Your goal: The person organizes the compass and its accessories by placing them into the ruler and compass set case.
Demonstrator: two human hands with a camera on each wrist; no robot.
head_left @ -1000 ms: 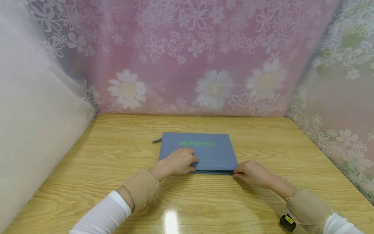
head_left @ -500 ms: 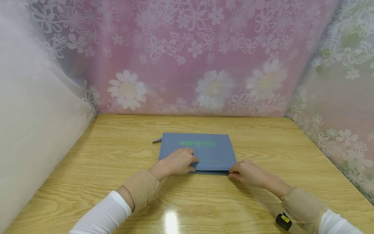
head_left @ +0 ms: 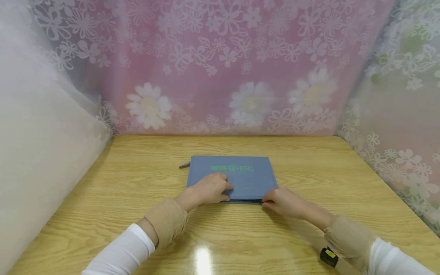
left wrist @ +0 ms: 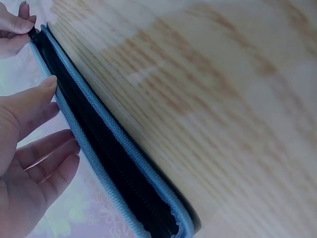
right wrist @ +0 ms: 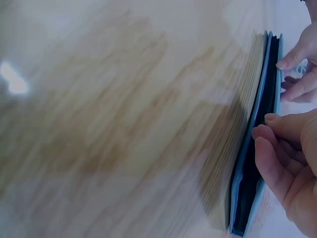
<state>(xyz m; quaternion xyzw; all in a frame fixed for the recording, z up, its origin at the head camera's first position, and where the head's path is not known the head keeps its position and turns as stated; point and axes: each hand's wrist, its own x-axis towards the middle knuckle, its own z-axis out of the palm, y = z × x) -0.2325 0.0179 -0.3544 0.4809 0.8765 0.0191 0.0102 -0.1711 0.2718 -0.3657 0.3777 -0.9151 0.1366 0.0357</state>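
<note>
A flat blue zip pouch (head_left: 240, 179) with green lettering lies on the wooden table, its dark zipped edge facing the person. On its upper cover rests the left hand (head_left: 209, 189), fingers spread and thumb near the front edge. At that same edge, towards the right corner, the right hand (head_left: 283, 202) pinches the small zipper pull, which is mostly covered by the fingertips. The left wrist view shows a bit of the black zipper pull (left wrist: 33, 33) under those fingers. Between the two blue rims, the dark zipper gap (right wrist: 247, 186) is visible in the right wrist view.
A blue strap (head_left: 185, 165) sticks out at the pouch's far left corner. Wood-grain table (head_left: 137, 160) surrounds the pouch. Beside the right wrist is a black device (head_left: 329, 256) with a yellow label. Flowered curtains (head_left: 206, 76) hang behind and at the sides.
The right hand has moved left along the pouch's front edge, away from the right corner, with the zipper pull in its fingers. The left hand stays in place.
</note>
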